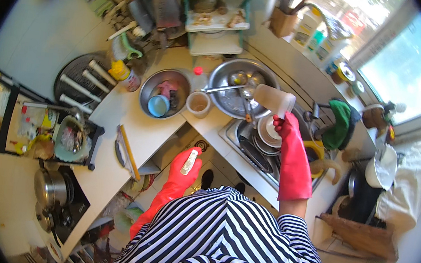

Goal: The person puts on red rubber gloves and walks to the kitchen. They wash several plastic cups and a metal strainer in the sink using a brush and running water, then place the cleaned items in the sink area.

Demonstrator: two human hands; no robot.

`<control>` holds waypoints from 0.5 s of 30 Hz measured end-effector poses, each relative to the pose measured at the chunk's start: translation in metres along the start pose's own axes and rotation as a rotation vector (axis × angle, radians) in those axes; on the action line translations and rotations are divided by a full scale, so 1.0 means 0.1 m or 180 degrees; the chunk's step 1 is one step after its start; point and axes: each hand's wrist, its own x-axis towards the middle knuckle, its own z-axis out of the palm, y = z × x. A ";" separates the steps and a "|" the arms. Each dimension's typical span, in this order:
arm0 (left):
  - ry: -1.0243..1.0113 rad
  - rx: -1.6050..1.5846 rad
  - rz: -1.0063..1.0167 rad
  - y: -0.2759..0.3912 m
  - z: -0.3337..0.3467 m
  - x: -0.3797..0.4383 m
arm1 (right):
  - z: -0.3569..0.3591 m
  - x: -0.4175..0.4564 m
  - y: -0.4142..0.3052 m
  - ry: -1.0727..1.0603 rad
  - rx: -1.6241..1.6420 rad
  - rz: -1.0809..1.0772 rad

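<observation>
Red rubber gloves cover both hands. My right hand (288, 126) grips a translucent plastic cup (270, 98) by its rim end. The cup lies sideways in the air, over the edge of a large steel basin (223, 74) and the sink (230, 130). Ladles (235, 80) rest in that basin. Stacked bowls (267, 130) and a dark pan (253, 152) sit in the sink below my right hand. My left hand (179, 172) is closed around a small pale item (190, 162), too unclear to name, in front of the counter corner.
Another plastic cup (198, 104) stands beside a smaller steel bowl (148, 99) that holds a blue cup (158, 105). A yellow-edged tool (129, 153) lies on the left counter (104, 158). A white shelf rack (216, 48) stands at the back. Bottles (308, 27) line the windowsill.
</observation>
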 end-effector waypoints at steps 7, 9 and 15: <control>-0.0426 0.0146 0.0228 0.18 0.39 0.04 | -0.68 -0.74 0.65 -0.2710 0.3163 0.0299; -0.0802 0.0226 0.0395 0.46 0.56 0.14 | -0.99 -0.84 0.85 -0.2441 0.3235 0.0269; -0.1503 0.1032 0.1359 0.97 0.99 0.22 | -0.94 -1.33 0.92 0.0982 0.0419 -0.0094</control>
